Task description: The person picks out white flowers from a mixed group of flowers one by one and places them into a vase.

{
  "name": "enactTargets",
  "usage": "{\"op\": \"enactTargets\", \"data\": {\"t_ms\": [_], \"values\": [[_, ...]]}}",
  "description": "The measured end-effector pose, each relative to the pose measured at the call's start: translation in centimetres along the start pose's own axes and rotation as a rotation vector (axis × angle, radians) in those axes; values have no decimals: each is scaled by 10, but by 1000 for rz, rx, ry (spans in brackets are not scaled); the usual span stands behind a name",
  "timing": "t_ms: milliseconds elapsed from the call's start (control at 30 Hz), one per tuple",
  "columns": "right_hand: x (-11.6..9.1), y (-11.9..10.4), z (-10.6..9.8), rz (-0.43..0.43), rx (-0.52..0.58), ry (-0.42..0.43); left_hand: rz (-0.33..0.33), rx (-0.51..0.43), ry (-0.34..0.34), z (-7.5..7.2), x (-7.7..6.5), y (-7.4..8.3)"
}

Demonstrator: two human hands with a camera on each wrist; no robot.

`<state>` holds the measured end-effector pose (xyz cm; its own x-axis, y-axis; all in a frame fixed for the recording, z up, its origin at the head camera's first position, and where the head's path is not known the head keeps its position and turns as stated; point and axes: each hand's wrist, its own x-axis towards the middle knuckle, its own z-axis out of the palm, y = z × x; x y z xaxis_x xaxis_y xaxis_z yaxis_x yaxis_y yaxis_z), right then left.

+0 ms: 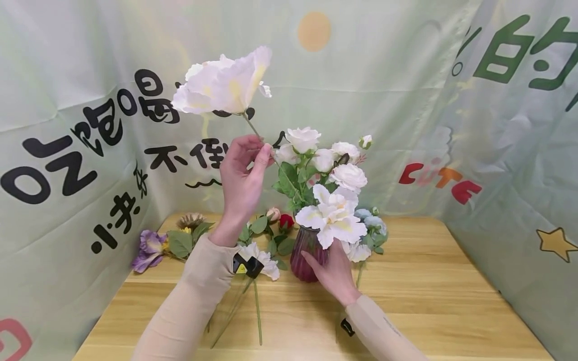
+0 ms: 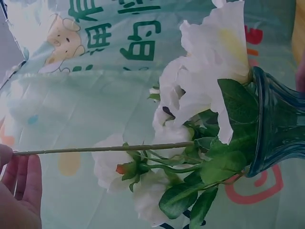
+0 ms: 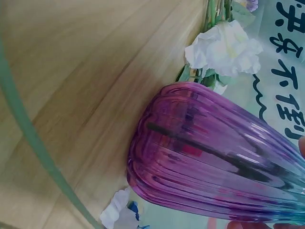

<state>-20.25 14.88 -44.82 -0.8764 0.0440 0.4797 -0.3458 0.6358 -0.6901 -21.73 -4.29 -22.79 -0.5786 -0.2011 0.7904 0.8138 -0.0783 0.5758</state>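
Observation:
My left hand [image 1: 244,178] pinches the stem [image 2: 95,150] of a large white artificial flower [image 1: 226,87], raised above and left of the vase. Its stem slants down towards the white roses [image 1: 348,176] and green leaves; in the left wrist view its lower end is lost among them. A ribbed glass vase [image 1: 304,258], purple below and bluish near the top, holds these roses and another large ruffled white flower [image 1: 331,215]. My right hand [image 1: 337,275] grips the vase from its right side. Through the glass in the right wrist view, a dark stem [image 3: 205,148] shows inside.
On the wooden table [image 1: 429,301], a purple flower [image 1: 150,249] and leaves lie at the left. Behind the vase are a red rose [image 1: 286,221] and blue flowers [image 1: 374,224]. Loose white flowers [image 1: 262,259] lie beside the vase. Printed cloth [image 1: 375,65] surrounds the table.

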Motion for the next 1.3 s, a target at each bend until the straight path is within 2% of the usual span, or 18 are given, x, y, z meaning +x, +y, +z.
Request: {"op": "enactTargets", "data": {"t_ms": [167, 333, 533, 600, 700, 867, 1133, 1300], "values": [[3, 4, 3, 32, -11, -9, 11, 13, -2, 2, 0, -3], [4, 6, 4, 26, -10, -11, -6, 80, -69, 4, -6, -15], [4, 5, 5, 26, -21, -15, -96, 113, -135, 10, -21, -9], [4, 6, 6, 18, -31, -12, -123, 121, -150, 11, -24, -13], [2, 6, 5, 2, -38, -5, -139, 120, -182, 10, -28, -27], [1, 8, 4, -29, -42, 7, -148, 200, -248, 7, -34, -48], [1, 8, 4, -44, -53, 5, -175, 327, -380, 8, -41, -63], [1, 8, 3, -39, -61, 0, -194, 384, -428, 8, -46, -71]]}}
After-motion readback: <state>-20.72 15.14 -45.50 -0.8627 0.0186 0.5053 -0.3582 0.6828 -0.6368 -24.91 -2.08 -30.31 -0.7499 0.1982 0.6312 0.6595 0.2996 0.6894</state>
